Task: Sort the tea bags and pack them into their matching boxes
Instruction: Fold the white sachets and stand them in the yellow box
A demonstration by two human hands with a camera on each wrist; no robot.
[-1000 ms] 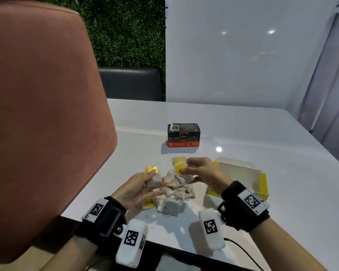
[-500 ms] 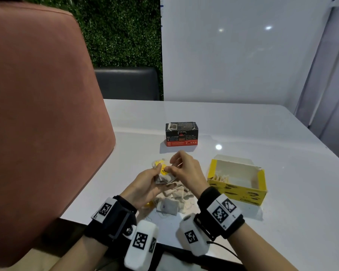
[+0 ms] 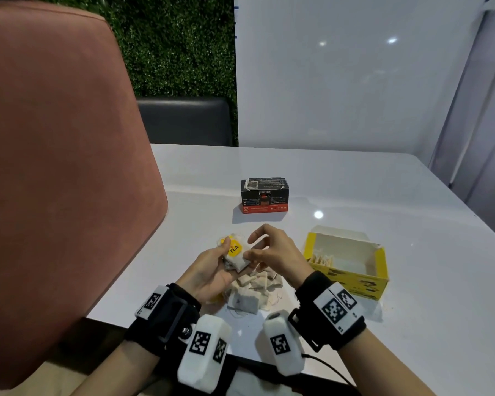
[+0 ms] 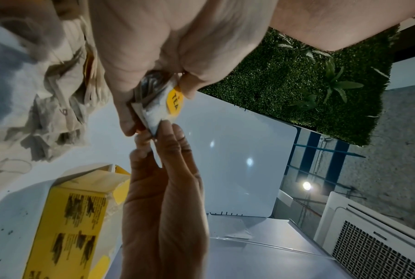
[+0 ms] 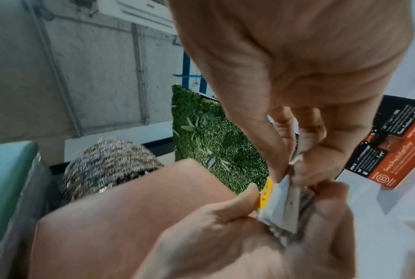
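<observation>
My left hand (image 3: 212, 270) holds a small stack of tea bags (image 3: 236, 260) above the table, thumb pressed on the top bag's yellow "TEA" tag (image 3: 234, 248). My right hand (image 3: 265, 251) meets it from the right, and its thumb and fingers pinch the stack's edge (image 5: 293, 169). In the left wrist view the right fingertips (image 4: 163, 130) touch the stack's (image 4: 156, 105) lower corner. A loose pile of tea bags (image 3: 255, 291) lies under both hands. The open yellow box (image 3: 355, 281), with several bags standing at its left end, sits to the right. The black and red box (image 3: 265, 195) stands behind.
A pink chair back (image 3: 55, 167) fills the left side, close to the white table's (image 3: 383, 201) left edge. A dark chair (image 3: 183, 121) stands at the far edge, before a green plant wall. Loose strings trail around the pile.
My right hand carried a yellow-tagged bag from over the pile to my left hand. That bag now lies on top of the left hand's stack, and both hands hold the stack together.
</observation>
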